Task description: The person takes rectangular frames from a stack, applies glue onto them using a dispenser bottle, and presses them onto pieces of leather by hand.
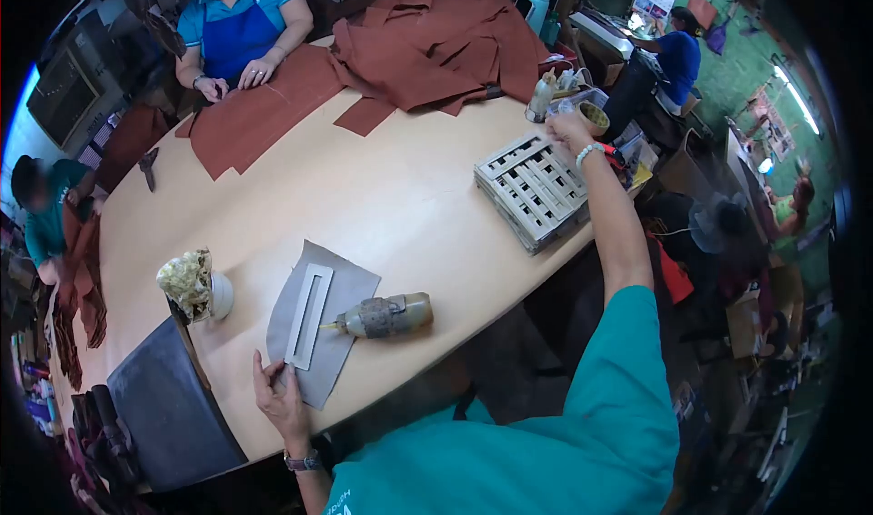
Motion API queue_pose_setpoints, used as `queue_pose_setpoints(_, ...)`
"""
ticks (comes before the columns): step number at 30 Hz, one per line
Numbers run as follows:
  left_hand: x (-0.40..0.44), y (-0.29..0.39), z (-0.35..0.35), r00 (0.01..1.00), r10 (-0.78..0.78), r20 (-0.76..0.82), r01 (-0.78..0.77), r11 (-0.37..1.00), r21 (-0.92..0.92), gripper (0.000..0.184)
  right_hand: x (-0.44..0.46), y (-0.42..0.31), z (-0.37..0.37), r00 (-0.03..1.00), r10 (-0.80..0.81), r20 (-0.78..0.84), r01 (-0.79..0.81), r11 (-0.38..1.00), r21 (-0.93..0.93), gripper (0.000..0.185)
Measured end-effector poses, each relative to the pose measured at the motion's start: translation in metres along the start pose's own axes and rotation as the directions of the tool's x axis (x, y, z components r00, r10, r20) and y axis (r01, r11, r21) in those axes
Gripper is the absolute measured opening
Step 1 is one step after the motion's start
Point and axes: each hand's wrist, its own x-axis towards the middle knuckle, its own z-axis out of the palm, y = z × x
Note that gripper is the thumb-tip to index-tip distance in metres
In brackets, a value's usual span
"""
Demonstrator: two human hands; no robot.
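Note:
My left hand (283, 400) rests at the lower edge of a grey fabric piece (341, 356), fingers apart, by the end of a white slotted frame (309, 317) lying on it. A glue-smeared bottle (391, 316) lies on its side, its nozzle over the fabric. At the far right of the table, my right hand (570, 131) is stretched out beside a round tan container (593, 118), above the corner of a stack of white slotted frames (532, 188). Its fingers are bent, and what they touch is too small to make out.
A glue-crusted cup (221, 294) stands left on the table (273, 197), near a dark board (173, 406). Brown material (436, 42) is heaped at the back, where a person (238, 24) handles a piece. Another bottle (541, 97) stands near my right hand.

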Motion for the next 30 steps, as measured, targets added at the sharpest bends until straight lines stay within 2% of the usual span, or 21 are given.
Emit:
queue_pose_setpoints(1,0.0,-0.001,0.0,1.0,-0.004,0.001,0.004,1.0,0.006,0.059,0.007,0.005,0.002,0.963,-0.259,-0.075,0.221,0.918,-0.328,0.031)
queue_pose_setpoints(2,0.001,-0.001,0.0,1.0,-0.012,-0.001,0.013,1.0,0.013,0.058,0.009,0.013,0.007,0.936,-0.322,-0.141,0.271,0.917,-0.292,0.034)
queue_pose_setpoints(4,0.0,-0.002,-0.001,1.0,-0.021,0.001,0.021,1.0,0.017,0.057,-0.07,-0.046,0.019,0.865,-0.432,-0.255,0.381,0.897,-0.224,0.039)
queue_pose_setpoints(6,0.002,-0.003,-0.001,1.0,-0.026,0.003,0.026,1.0,0.014,0.056,-0.144,-0.079,0.045,0.842,-0.525,-0.123,0.528,0.849,-0.014,0.044)
queue_pose_setpoints(8,0.002,-0.014,-0.001,1.0,-0.024,-0.01,0.024,0.999,0.04,0.054,-0.229,-0.098,0.07,0.802,-0.576,0.159,0.573,0.817,0.073,0.048)
queue_pose_setpoints(10,0.003,-0.011,-0.001,1.0,-0.003,-0.012,0.003,0.999,0.037,0.054,-0.276,-0.073,0.108,0.628,-0.721,0.293,0.708,0.685,0.169,0.055)
queue_pose_setpoints(13,0.003,-0.008,-0.001,0.999,0.042,-0.029,-0.041,0.998,0.056,0.055,-0.325,-0.059,0.137,0.488,-0.81,0.325,0.866,0.496,-0.064,0.059)
queue_pose_setpoints(16,0.004,-0.007,0.0,0.998,0.056,-0.037,-0.053,0.996,0.071,0.055,-0.336,-0.048,0.15,0.65,-0.715,0.257,0.698,0.695,0.17,0.059)
queue_pose_setpoints(17,0.003,-0.004,-0.001,0.998,0.055,-0.036,-0.052,0.996,0.068,0.056,-0.341,-0.049,0.152,0.734,-0.602,0.315,0.508,0.794,0.333,0.051)
queue_pose_setpoints(19,0.003,-0.003,-0.002,0.996,0.072,-0.042,-0.069,0.995,0.071,0.055,-0.348,-0.059,0.156,0.785,-0.528,0.324,0.304,0.784,0.541,0.047)
queue_pose_setpoints(20,0.003,-0.003,-0.003,0.995,0.085,-0.045,-0.081,0.994,0.071,0.055,-0.349,-0.065,0.158,0.807,-0.485,0.336,0.192,0.755,0.627,0.045)
queue_pose_setpoints(21,0.003,-0.004,-0.004,0.995,0.091,-0.036,-0.087,0.992,0.092,0.057,-0.345,-0.064,0.164,0.802,-0.511,0.308,0.185,0.703,0.687,0.043)
queue_pose_setpoints(24,0.003,-0.003,-0.005,0.996,0.08,-0.036,-0.076,0.992,0.103,0.058,-0.336,-0.071,0.176,0.849,-0.422,0.319,-0.134,0.412,0.901,0.041)
queue_pose_setpoints(28,0.003,-0.006,-0.004,0.99,0.127,-0.06,-0.118,0.985,0.124,0.058,-0.32,-0.085,0.194,0.873,-0.315,0.373,-0.36,0.102,0.927,0.042)
queue_pose_setpoints(29,0.003,-0.005,-0.005,0.99,0.124,-0.061,-0.116,0.986,0.121,0.058,-0.317,-0.085,0.199,0.863,-0.312,0.396,-0.381,0.11,0.918,0.042)
queue_pose_setpoints(30,0.003,-0.004,-0.004,0.991,0.121,-0.061,-0.113,0.987,0.118,0.058,-0.314,-0.09,0.204,0.874,-0.327,0.361,-0.317,0.18,0.931,0.041)
